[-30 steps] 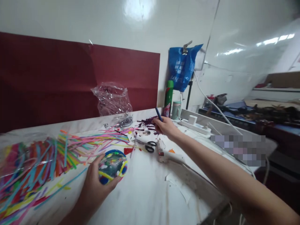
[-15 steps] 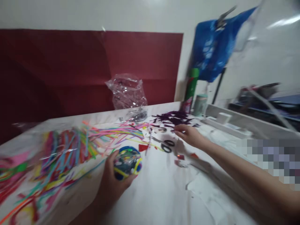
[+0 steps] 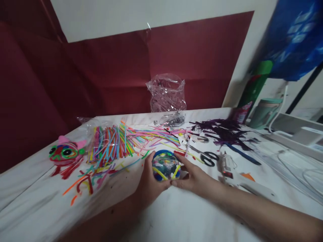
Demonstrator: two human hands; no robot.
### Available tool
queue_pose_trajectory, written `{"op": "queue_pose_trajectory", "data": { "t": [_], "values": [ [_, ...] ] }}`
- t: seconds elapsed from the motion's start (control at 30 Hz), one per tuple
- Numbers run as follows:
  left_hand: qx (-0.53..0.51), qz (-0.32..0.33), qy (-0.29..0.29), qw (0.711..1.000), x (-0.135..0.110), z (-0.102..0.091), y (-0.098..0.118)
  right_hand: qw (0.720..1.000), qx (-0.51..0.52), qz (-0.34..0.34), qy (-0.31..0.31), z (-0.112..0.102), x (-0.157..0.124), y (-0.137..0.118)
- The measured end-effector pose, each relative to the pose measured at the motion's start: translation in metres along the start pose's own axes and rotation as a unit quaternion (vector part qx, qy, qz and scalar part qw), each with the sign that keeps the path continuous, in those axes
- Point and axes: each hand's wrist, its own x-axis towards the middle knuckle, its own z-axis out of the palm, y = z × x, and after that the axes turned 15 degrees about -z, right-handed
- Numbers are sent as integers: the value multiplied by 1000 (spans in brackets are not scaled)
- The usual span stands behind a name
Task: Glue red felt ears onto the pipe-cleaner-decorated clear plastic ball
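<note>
A round multicoloured ball (image 3: 166, 165) with a blue rim and yellow stripes rests on the white table (image 3: 176, 218) in front of me. My left hand (image 3: 148, 181) cups it from the left and below. My right hand (image 3: 193, 176) presses on its right side, fingers wrapped around it. A blue pen (image 3: 243, 154) lies on the table to the right, apart from both hands.
Several coloured pipe cleaners (image 3: 118, 143) are spread left of the ball, with a pink cat-like figure (image 3: 66, 153) further left. Black scissors (image 3: 209, 158), a white glue gun (image 3: 228, 166) and purple scraps (image 3: 222, 129) lie to the right. A clear plastic bag (image 3: 167, 94) stands against the red backdrop.
My right hand let go of the blue pen, drew back from the far right and closed on the ball. The view swung left, revealing the cat figure.
</note>
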Motion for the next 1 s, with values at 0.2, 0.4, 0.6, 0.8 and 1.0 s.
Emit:
{"op": "queue_pose_trajectory", "data": {
  "t": [0.2,0.4,0.6,0.8,1.0],
  "values": [
    [15,-38,-49,998,0,-3,15,997,15,-15,68,-3,6,4],
    [55,-10,-65,996,10,-27,10,995,24,-43,86,10,10,12],
    [9,19,-126,992,13,-42,-14,995,36,-15,96,19,5,19],
    [-49,-35,-156,986,15,-39,-25,993,57,-27,104,19,5,25],
    [-177,-68,-179,966,21,-37,-28,993,66,-37,87,20,4,28]
  ]
}}
